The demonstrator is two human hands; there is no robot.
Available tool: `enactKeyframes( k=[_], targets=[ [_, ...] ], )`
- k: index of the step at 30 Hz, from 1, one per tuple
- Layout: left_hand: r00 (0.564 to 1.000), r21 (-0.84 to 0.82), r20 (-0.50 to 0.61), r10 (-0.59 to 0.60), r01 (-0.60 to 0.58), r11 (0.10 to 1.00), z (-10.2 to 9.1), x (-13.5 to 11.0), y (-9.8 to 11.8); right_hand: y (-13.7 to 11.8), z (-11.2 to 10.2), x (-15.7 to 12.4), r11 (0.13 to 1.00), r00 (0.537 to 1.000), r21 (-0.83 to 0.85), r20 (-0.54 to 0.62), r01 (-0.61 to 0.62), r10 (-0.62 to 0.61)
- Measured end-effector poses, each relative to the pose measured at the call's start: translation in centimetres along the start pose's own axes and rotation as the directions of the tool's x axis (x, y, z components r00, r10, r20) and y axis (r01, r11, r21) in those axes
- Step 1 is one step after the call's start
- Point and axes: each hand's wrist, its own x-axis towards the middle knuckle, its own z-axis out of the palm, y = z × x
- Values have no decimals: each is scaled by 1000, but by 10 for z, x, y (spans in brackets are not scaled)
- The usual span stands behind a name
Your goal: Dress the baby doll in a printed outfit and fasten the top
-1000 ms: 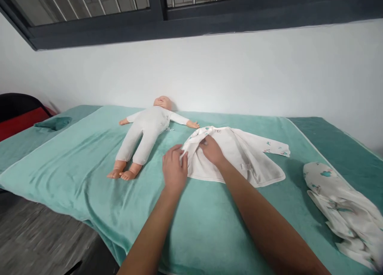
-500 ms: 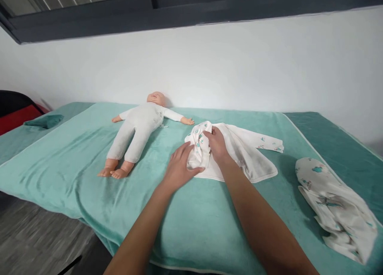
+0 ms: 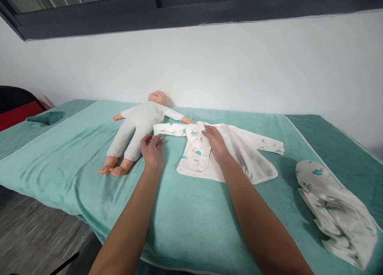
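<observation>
A white baby shirt [image 3: 196,151] with small green and red prints lies spread on the green sheet, its front open and one panel folded back on the right. Its left sleeve stretches toward the doll [image 3: 146,117], which lies on its back in a white body covering. My left hand [image 3: 152,152] is just below that sleeve's cuff, fingers apart and slightly curled, with no cloth visible in it. At the shirt's upper middle, my right hand [image 3: 216,143] has its fingers closed on the edge of the front panel; the fingertips are partly hidden.
Another printed white baby garment [image 3: 338,211] lies crumpled at the right. The green sheet [image 3: 191,223] covers the bed, with a darker green cover [image 3: 347,147] beyond its right edge. A white wall [image 3: 227,67] and a dark window frame [image 3: 98,25] stand behind. A red and black item [image 3: 18,111] is at far left.
The bunched left part of the shirt now lies flat, its sleeve extended leftward. My left hand has let go and moved left and up; my right hand has stayed nearly in place.
</observation>
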Motion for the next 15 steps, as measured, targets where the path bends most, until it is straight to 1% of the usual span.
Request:
enactKeyframes(
  k=[1, 2, 3, 4, 5, 6, 7, 8, 9, 10, 11, 13, 14, 15],
  targets=[
    [998, 27, -37, 52, -51, 998, 0, 0, -1, 0, 0, 0, 1000, 1000, -2, 7, -21, 21],
    [993, 95, -46, 108, -103, 990, 0, -2, -2, 1, -1, 1, 999, 999, 3, 15, -41, 41],
    [988, 184, -15, 152, -147, 972, 0, -7, -2, 1, -1, 1, 998, 998, 17, 24, -61, 60],
    [984, 277, 56, 169, -178, 944, 0, -13, -2, 2, -1, 2, 996, 997, 38, 32, -75, 74],
    [975, 361, 161, 154, -204, 910, -1, -20, -1, 2, -2, 3, 995, 996, 57, 37, -80, 78],
    [953, 434, 282, 111, -230, 871, -2, -27, 1, 3, -2, 4, 995, 997, 72, 32, -70, 68],
    [913, 494, 404, 58, -271, 826, -3, -35, 3, 3, -1, 5, 996, 999, 81, 20, -43, 41],
    [856, 532, 517, 18, -337, 776, -4, -43, 5, 3, -1, 6, 997, 1000, 83, 2, -3, 3],
    [789, 543, 615, 2, -424, 725, -6, -51, 7, 4, -1, 8, 996, 999, 81, -17, 43, -42],
    [717, 525, 697, 12, -521, 674, -8, -59, 8, 4, -1, 9, 993, 996, 80, -35, 87, -84],
    [645, 486, 763, 40, -614, 622, -11, -66, 8, 5, -2, 10, 990, 992, 75, -52, 118, -114],
    [515, 400, 852, 94, -756, 518, -17, -79, 7, 7, -4, 12, 992, 990, 42, -84, 121, -117],
    [470, 374, 877, 102, -799, 470, -19, -83, 6, 8, -5, 12, 995, 989, 8, -104, 104, -103],
    [442, 362, 892, 98, -827, 430, -21, -87, 6, 9, -7, 13, 996, 988, -32, -121, 88, -92]
  ],
)
